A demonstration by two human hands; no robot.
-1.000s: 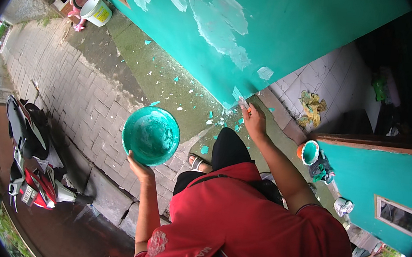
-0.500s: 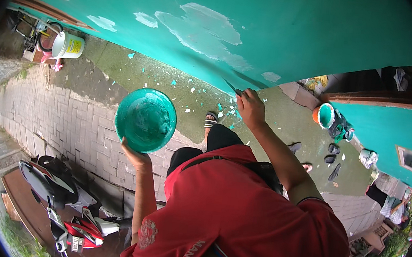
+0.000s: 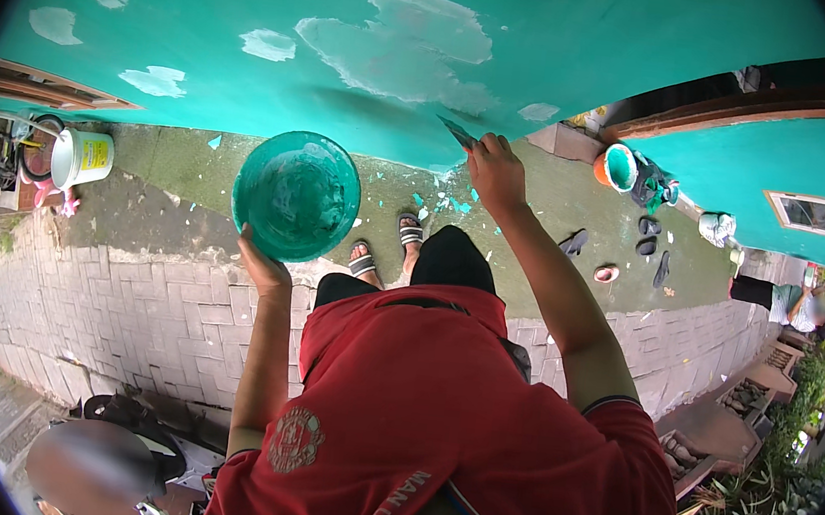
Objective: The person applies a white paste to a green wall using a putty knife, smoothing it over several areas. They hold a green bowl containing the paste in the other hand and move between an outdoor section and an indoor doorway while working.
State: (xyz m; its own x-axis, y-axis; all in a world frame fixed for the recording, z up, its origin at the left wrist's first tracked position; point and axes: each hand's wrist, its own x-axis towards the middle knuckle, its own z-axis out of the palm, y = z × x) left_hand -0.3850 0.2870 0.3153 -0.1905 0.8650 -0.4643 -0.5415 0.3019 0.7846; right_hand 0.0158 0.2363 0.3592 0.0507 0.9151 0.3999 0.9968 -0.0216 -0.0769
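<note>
Our left hand (image 3: 266,267) cups the green bowl (image 3: 296,195) from below, while our right hand (image 3: 495,171) grips what looks like a scraper (image 3: 457,132), its blade angled up-left against the teal wall (image 3: 557,31).

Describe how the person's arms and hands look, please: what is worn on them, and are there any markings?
Both forearms are bare, and no gloves, watch or rings are visible on the left hand or the right hand. The arms come out of a red short-sleeved shirt. The right sleeve ends in a thin dark trim, and a round pale emblem sits by the left sleeve.
</note>
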